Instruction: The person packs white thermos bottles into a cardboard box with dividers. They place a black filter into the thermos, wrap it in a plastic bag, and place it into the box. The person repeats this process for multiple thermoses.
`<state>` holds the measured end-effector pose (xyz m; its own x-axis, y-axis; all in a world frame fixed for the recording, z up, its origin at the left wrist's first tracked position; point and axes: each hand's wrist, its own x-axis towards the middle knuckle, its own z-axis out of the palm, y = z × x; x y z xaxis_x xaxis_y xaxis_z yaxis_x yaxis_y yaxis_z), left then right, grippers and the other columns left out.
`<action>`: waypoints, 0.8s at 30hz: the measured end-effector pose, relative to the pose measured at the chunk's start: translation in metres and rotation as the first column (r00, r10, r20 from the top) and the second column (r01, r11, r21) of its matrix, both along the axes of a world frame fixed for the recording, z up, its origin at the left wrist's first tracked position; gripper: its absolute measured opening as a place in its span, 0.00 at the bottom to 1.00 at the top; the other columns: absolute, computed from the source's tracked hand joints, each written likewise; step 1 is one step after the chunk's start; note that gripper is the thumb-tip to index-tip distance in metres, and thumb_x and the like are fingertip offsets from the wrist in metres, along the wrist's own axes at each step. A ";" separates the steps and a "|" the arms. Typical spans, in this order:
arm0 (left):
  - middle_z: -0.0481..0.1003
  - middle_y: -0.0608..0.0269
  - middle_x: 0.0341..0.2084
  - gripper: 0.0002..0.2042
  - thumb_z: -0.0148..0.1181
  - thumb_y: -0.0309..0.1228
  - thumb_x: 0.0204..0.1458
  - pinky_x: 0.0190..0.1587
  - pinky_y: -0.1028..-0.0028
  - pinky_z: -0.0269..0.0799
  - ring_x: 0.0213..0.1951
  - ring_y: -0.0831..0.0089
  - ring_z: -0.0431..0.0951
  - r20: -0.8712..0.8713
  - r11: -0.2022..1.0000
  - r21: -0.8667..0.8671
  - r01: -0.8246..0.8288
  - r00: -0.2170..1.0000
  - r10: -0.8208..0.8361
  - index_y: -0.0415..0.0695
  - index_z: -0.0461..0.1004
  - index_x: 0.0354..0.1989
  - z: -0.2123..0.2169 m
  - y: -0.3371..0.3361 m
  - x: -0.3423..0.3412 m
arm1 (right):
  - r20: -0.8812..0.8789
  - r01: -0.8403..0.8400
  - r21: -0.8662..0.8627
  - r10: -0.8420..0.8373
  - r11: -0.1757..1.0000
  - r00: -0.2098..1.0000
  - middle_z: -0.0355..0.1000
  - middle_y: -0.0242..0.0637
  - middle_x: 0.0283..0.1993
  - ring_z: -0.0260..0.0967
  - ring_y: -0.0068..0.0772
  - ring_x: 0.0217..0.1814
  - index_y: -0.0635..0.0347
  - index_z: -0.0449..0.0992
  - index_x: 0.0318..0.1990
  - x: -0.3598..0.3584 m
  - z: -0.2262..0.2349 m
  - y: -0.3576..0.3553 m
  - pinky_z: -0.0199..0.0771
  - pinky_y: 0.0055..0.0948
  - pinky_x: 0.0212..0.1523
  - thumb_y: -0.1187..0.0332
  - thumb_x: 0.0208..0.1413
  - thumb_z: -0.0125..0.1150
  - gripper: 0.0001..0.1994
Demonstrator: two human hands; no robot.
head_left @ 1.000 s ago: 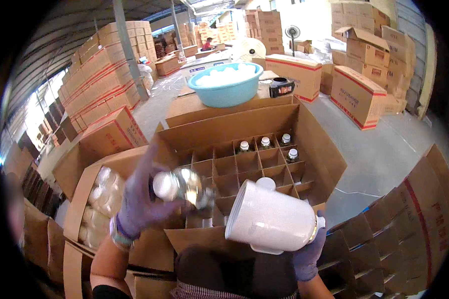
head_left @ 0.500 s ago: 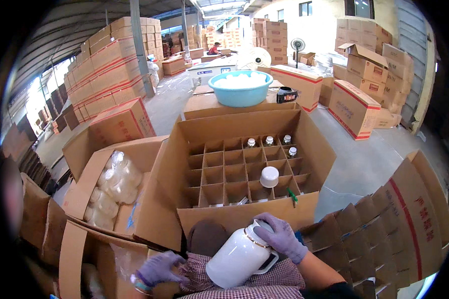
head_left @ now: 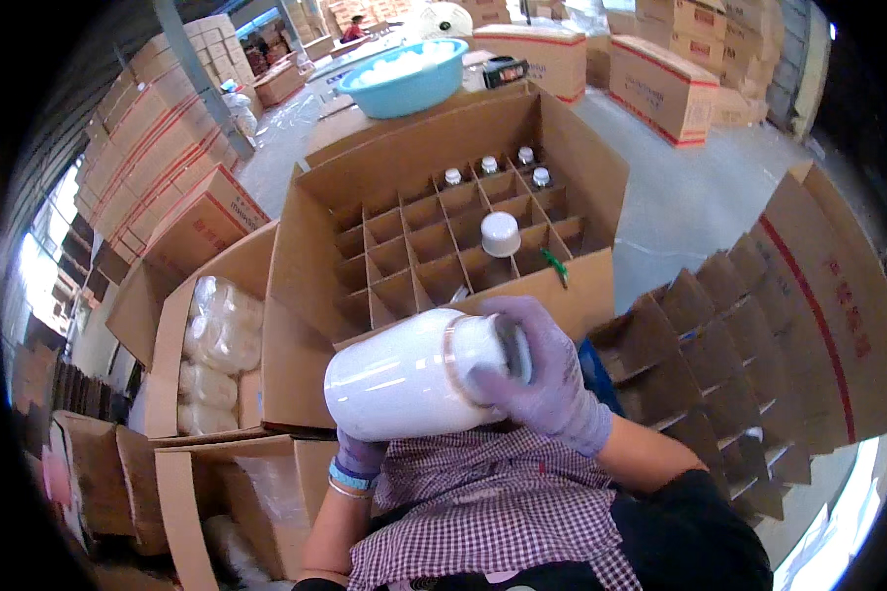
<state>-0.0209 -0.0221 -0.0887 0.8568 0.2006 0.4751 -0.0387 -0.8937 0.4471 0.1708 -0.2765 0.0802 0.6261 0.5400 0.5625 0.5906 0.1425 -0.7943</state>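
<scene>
While the right hand [head_left: 547, 382] has its fingers wrapped around the neck of a white jug [head_left: 394, 379], the jug's body extends, tilted, to the left of those fingers. The left hand [head_left: 360, 455] sits beneath the base end, fingers hidden, grip undeterminable. Beyond the right fingers stands a partitioned carton [head_left: 414, 163] containing white-capped bottles [head_left: 452, 177].

A red-striped carton [head_left: 658, 91] stands on grey floor [head_left: 675, 202]

1 jug [head_left: 394, 379], 4 wht-capped btls [head_left: 489, 164]
</scene>
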 end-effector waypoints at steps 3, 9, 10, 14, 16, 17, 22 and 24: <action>0.62 0.57 0.69 0.34 0.65 0.35 0.59 0.70 0.62 0.61 0.68 0.62 0.64 -0.193 0.918 -0.328 0.223 0.935 -0.296 0.46 0.56 0.72 0.079 -0.021 0.012 | 0.336 -0.209 -0.003 0.197 0.978 0.921 0.75 0.43 0.48 0.76 0.47 0.47 0.57 0.74 0.56 -0.006 0.030 -0.003 0.76 0.41 0.49 0.55 0.41 0.78 0.33; 0.62 0.56 0.69 0.34 0.64 0.37 0.59 0.70 0.61 0.60 0.68 0.62 0.64 -0.073 0.605 -0.782 0.152 0.941 -0.330 0.45 0.56 0.72 0.099 -0.060 0.007 | 0.371 -0.451 0.018 0.413 0.892 0.832 0.76 0.41 0.50 0.76 0.44 0.48 0.54 0.74 0.57 -0.012 0.027 0.007 0.75 0.41 0.49 0.52 0.34 0.81 0.39; 0.62 0.56 0.69 0.34 0.64 0.38 0.59 0.71 0.61 0.59 0.68 0.62 0.64 -0.037 0.569 -0.810 0.140 0.957 -0.288 0.45 0.56 0.72 0.096 -0.060 0.007 | 0.360 -0.434 0.013 0.401 0.901 0.842 0.75 0.41 0.49 0.75 0.44 0.48 0.54 0.74 0.57 -0.012 0.027 0.010 0.74 0.41 0.50 0.53 0.34 0.81 0.39; 0.62 0.55 0.69 0.35 0.64 0.39 0.59 0.71 0.60 0.59 0.68 0.62 0.63 0.041 0.456 -0.884 0.106 0.988 -0.150 0.45 0.56 0.72 0.089 -0.065 -0.004 | 0.184 -0.254 0.112 0.231 0.961 0.956 0.74 0.42 0.48 0.72 0.44 0.48 0.56 0.73 0.55 -0.019 0.015 0.019 0.72 0.41 0.51 0.54 0.36 0.80 0.36; 0.61 0.55 0.69 0.35 0.63 0.40 0.59 0.71 0.60 0.58 0.69 0.62 0.63 0.038 0.436 -0.895 0.093 0.990 -0.132 0.44 0.56 0.72 0.091 -0.067 -0.012 | 0.175 -0.274 0.142 0.248 0.951 0.953 0.74 0.43 0.48 0.72 0.46 0.49 0.57 0.74 0.54 -0.022 0.021 0.019 0.72 0.42 0.52 0.56 0.37 0.79 0.34; 0.61 0.54 0.69 0.35 0.63 0.41 0.59 0.71 0.59 0.58 0.69 0.62 0.63 0.035 0.432 -0.898 0.089 0.991 -0.132 0.44 0.56 0.72 0.091 -0.070 -0.016 | 0.175 -0.286 0.157 0.259 0.945 0.950 0.74 0.44 0.47 0.72 0.47 0.49 0.58 0.74 0.53 -0.024 0.024 0.019 0.72 0.43 0.52 0.57 0.37 0.79 0.33; 0.61 0.54 0.69 0.35 0.63 0.43 0.60 0.71 0.58 0.57 0.69 0.62 0.62 -0.011 0.442 -0.895 0.058 0.988 -0.153 0.44 0.56 0.72 0.093 -0.077 -0.029 | 0.215 -0.373 0.197 0.331 0.907 0.919 0.76 0.40 0.49 0.74 0.39 0.50 0.56 0.77 0.52 -0.035 0.023 0.024 0.72 0.39 0.52 0.54 0.34 0.82 0.34; 0.61 0.53 0.69 0.35 0.63 0.43 0.60 0.72 0.58 0.57 0.69 0.62 0.62 -0.032 0.443 -0.895 0.051 0.984 -0.177 0.43 0.56 0.72 0.093 -0.081 -0.034 | 0.223 -0.477 0.202 0.434 0.855 0.873 0.77 0.39 0.49 0.74 0.39 0.50 0.55 0.78 0.51 -0.039 0.023 0.027 0.71 0.37 0.52 0.54 0.35 0.82 0.33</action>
<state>-0.0549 -0.1029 0.0046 0.9349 0.3549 0.0044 -0.0062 0.0041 1.0000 0.1314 -0.2490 0.1033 0.2308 0.5745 0.7853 0.5289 0.6033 -0.5968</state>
